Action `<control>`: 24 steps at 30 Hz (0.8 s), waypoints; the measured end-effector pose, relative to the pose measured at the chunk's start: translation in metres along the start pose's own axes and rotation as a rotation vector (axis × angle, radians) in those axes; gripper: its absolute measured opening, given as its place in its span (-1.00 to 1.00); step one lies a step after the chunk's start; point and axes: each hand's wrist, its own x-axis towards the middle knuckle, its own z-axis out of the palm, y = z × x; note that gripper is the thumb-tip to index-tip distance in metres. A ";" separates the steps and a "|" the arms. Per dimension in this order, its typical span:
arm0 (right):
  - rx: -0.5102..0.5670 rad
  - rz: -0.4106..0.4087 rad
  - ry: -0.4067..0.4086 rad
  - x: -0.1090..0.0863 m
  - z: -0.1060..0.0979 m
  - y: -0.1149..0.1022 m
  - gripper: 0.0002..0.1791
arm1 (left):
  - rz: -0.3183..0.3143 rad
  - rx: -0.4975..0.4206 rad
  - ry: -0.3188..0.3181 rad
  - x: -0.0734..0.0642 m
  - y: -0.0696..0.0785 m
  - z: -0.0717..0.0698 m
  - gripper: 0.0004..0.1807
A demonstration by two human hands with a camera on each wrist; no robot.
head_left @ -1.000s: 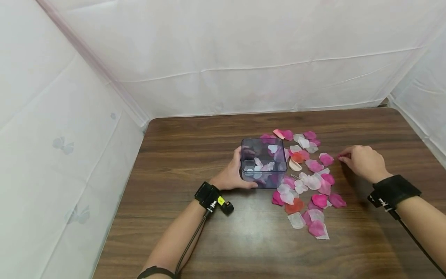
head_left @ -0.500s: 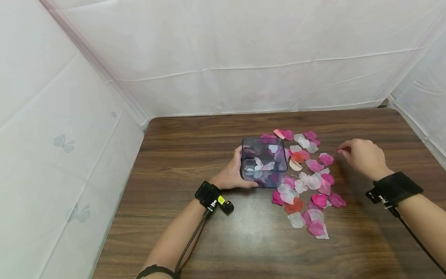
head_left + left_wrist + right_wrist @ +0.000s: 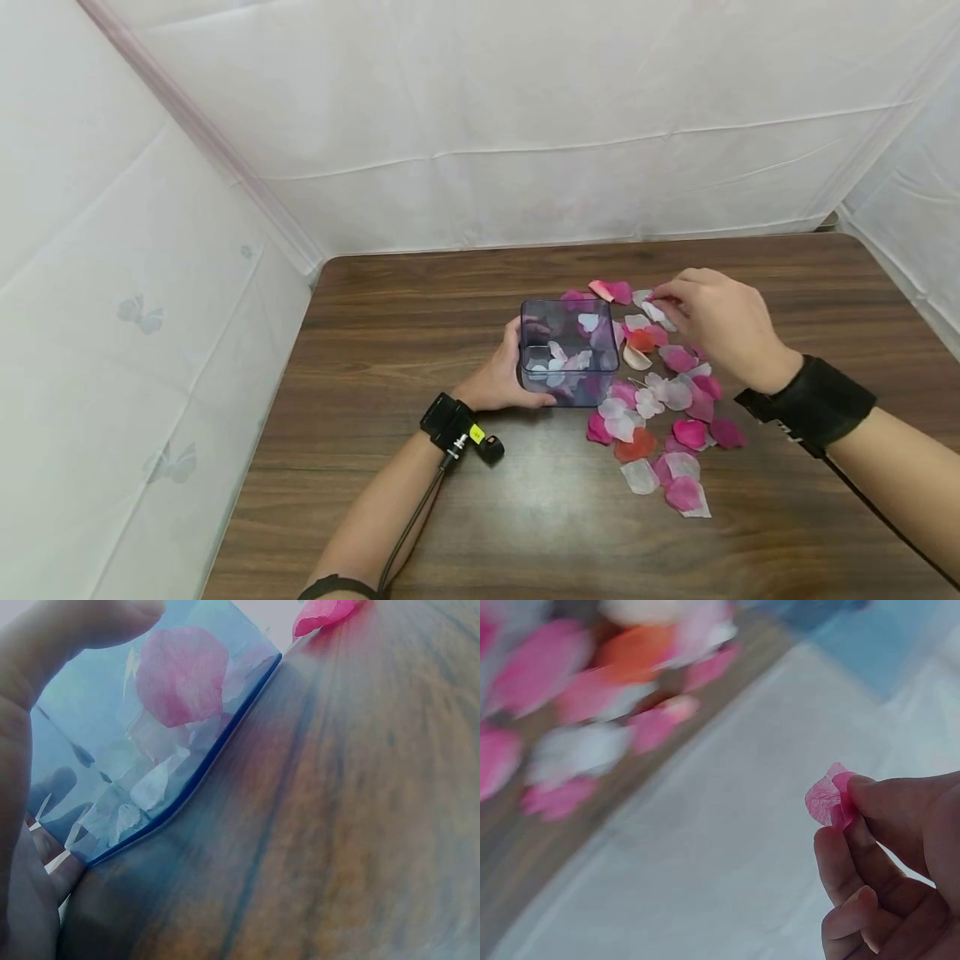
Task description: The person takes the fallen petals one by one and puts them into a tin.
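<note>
A see-through bluish plastic box [image 3: 567,337] stands on the table with white and pink petals inside. My left hand [image 3: 498,375] grips its left side, thumb along the near wall; in the left wrist view the petals show through the box wall [image 3: 90,712]. Between thumb and fingertips my right hand [image 3: 723,321] pinches a pink petal [image 3: 829,799]. That hand is raised over the far right part of the scattered petals [image 3: 675,392], to the right of the box. Its other fingers are curled in the right wrist view.
Loose pink, white and orange-red petals spread from the box's right side toward the near edge of the brown wooden table [image 3: 390,333]. White sheeting [image 3: 480,125] hangs behind the table and at both sides. Cables run from both wrist bands.
My right hand has moved left and up from the table's right side toward the box, carrying the pink petal. The left hand and the box have stayed in place.
</note>
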 end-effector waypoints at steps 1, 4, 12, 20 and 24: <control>0.009 -0.018 0.004 0.005 0.000 -0.008 -0.73 | -0.001 0.001 0.000 0.000 0.000 0.000 0.34; 0.034 -0.065 0.000 0.017 0.003 -0.031 -0.72 | 0.000 0.003 -0.001 0.001 0.000 -0.001 0.34; 0.057 -0.165 -0.094 0.035 0.026 -0.064 -0.80 | 0.016 0.008 -0.022 0.000 0.025 -0.004 0.26; 0.076 -0.187 -0.171 0.036 0.044 -0.070 -0.81 | -0.069 0.000 -0.059 -0.002 0.045 -0.004 0.27; 0.081 -0.181 -0.165 0.036 0.045 -0.069 -0.81 | -0.066 0.015 -0.055 -0.001 0.045 -0.004 0.29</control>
